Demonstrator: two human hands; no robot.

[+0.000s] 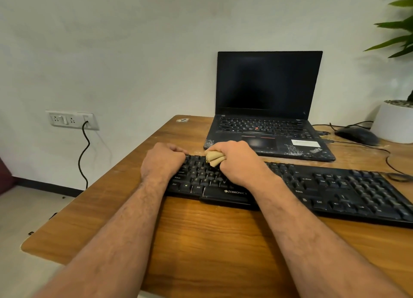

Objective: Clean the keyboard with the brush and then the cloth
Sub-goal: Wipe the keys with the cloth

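Centrally, a black keyboard lies across a wooden desk, its left end under both hands. Right hand: the grip is closed round a bunched tan cloth, which protrudes from the fist to the left and touches the upper key rows in the keyboard's left half. Left hand: fingers curled, resting on the far left corner of the keyboard, over its left edge; whether they actually clasp the edge cannot be told, and nothing is seen held in this grip. Both forearms reach in from the near edge of the desk. Just behind the keyboard stands an open black laptop with a dark screen, its front edge close to the right hand. To the laptop's right lies a dark mouse with trailing cables, and beside that a white pot holding a green plant. On the wall at left, a white socket panel carries a black cord hanging towards the floor.
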